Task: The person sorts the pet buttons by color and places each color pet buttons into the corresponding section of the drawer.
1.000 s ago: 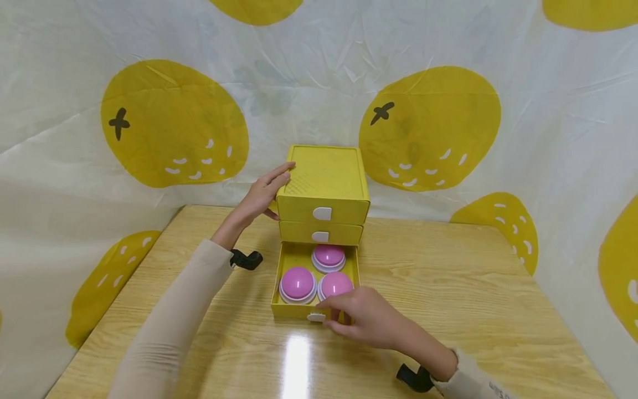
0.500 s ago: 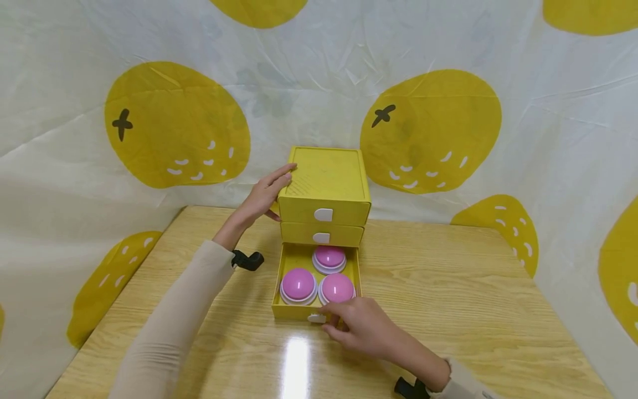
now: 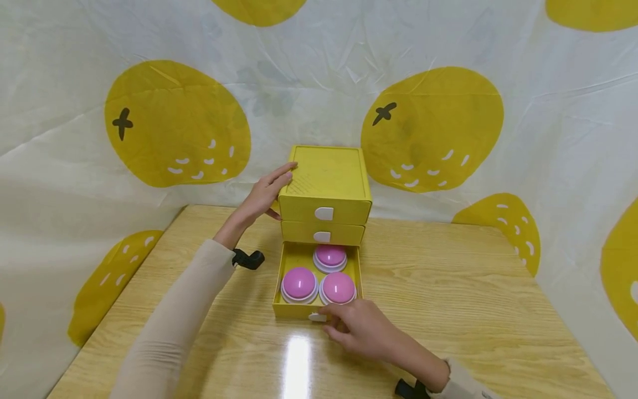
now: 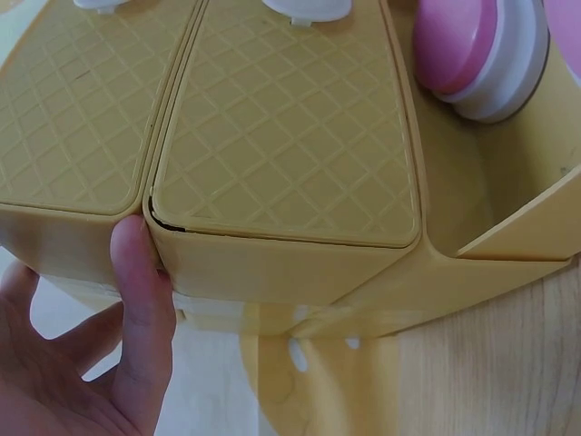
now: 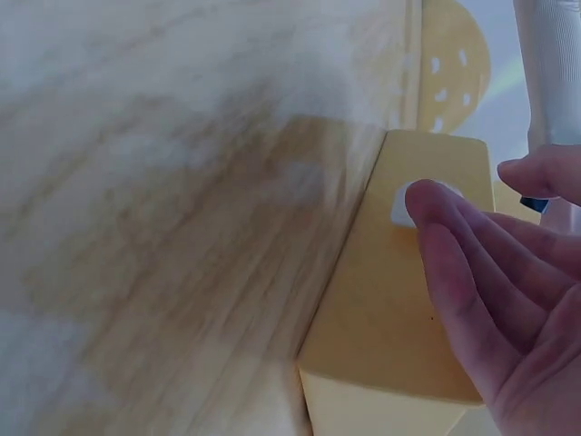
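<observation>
A small yellow drawer cabinet stands at the back of the table, its lowest drawer pulled out. Three pink domes on white round bases lie inside, like push buttons. My left hand rests with extended fingers against the cabinet's left side and top edge. In the left wrist view, its thumb touches the side near the seam between upper drawers. My right hand is at the lowest drawer's front, fingertips over its white tab. A gap shows between thumb and fingers in the head view.
The wooden table extends to both sides of the cabinet. Behind it hangs a pale cloth with large yellow fruit prints. Two white tabs mark the upper drawers, which are closed.
My right hand has shifted slightly down and away from the right front pink dome, which now shows more fully. The left hand and drawer stay in place.
</observation>
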The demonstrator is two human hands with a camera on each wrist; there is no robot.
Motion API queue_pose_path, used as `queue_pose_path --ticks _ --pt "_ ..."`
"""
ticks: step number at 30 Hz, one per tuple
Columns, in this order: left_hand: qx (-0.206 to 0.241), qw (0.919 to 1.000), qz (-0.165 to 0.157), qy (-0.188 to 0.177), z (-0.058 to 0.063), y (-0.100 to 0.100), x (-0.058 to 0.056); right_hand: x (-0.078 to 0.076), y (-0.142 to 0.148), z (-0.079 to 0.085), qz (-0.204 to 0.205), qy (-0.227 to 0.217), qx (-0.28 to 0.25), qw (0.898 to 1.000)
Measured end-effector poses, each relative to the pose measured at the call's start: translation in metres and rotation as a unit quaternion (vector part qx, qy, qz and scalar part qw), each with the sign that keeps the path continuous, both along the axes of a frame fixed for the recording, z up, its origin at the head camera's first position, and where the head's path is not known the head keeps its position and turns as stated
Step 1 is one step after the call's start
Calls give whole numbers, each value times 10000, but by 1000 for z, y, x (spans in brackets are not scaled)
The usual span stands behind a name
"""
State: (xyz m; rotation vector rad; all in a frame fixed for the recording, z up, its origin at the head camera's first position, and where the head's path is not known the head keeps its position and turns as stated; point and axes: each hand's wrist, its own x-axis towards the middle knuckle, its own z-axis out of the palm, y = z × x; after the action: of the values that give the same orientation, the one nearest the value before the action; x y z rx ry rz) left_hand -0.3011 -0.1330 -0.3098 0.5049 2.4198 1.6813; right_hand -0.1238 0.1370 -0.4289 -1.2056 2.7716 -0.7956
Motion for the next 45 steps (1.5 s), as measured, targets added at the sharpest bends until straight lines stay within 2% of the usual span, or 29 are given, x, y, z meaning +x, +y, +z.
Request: queue_pose_path --ticks 4,10,17,21,24,26,28,31,34,40,45 --pt "7 10000 16 -3 1 1 0 1 -1 -3 80 -596 -401 9974" --pt "25 10000 -9 41 0 2 0 3 -3 -8 93 -1316 -910 9871" --pt "33 10000 45 -1 -1 1 -1 7 -5 -12 -162 -2259 -1228 9663" --pt "41 10000 38 -32 -1 1 -2 9 -6 -15 -420 -2760 -1526 9480" --pt "44 10000 35 -44 -1 1 -1 11 -7 -17 -530 -2942 -1763 9378" --pt "37 10000 44 -43 -1 1 -1 11 -8 -18 -564 -2873 -1806 9390" --pt "29 10000 55 -24 -2 1 -1 12 -9 -19 -636 -2567 -1684 9496" --pt "35 10000 81 10 -3 1 -3 12 -11 -19 -819 -1778 -1338 9715" --pt "75 9999 89 11 -10 0 -10 12 -14 -20 -1061 -962 -1087 9837" --pt "121 9999 103 35 -25 -3 -24 12 -21 -25 -1510 3 -971 9837" --pt "130 9997 152 146 -29 -4 -26 11 -25 -27 -1701 238 -1007 9800"
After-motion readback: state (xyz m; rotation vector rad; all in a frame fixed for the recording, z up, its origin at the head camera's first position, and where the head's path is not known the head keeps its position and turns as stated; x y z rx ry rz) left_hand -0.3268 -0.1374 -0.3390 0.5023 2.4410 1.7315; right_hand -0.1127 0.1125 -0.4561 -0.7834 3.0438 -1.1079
